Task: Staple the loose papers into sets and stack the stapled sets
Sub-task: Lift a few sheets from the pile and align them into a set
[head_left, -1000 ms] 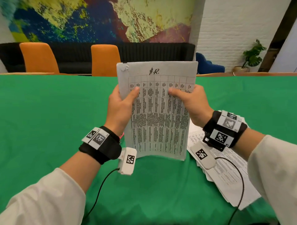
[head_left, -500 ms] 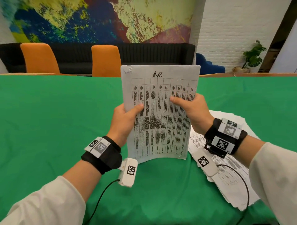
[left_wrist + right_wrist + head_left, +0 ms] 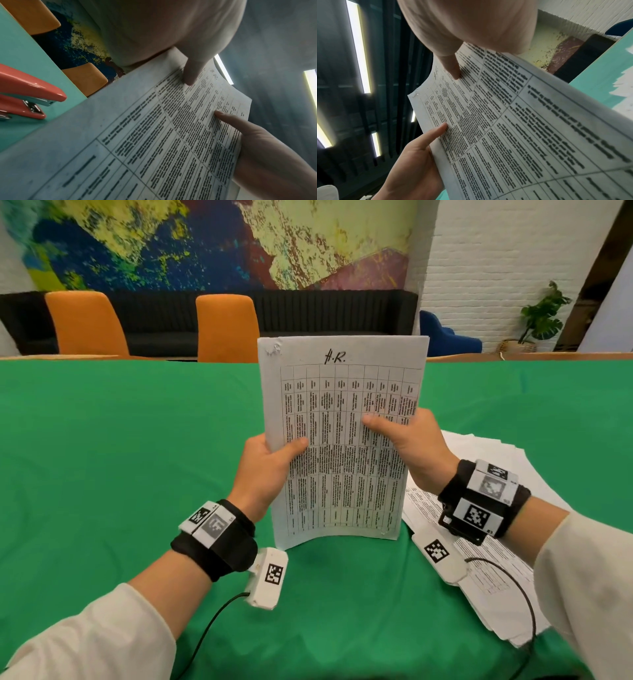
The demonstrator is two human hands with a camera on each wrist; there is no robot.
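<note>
Head view, frame centre: left hand (image 3: 265, 470) and right hand (image 3: 409, 445) pinch upright paper set (image 3: 342, 440), squaring edges on table (image 3: 102, 457) for stapling.

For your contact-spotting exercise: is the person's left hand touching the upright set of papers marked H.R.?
Touching. In the head view the left hand grips the set of papers at its left edge, thumb pressed across the printed front.

Paper pile (image 3: 486, 501) lies on table (image 3: 137, 457), right of held sheets (image 3: 342, 446).
</note>
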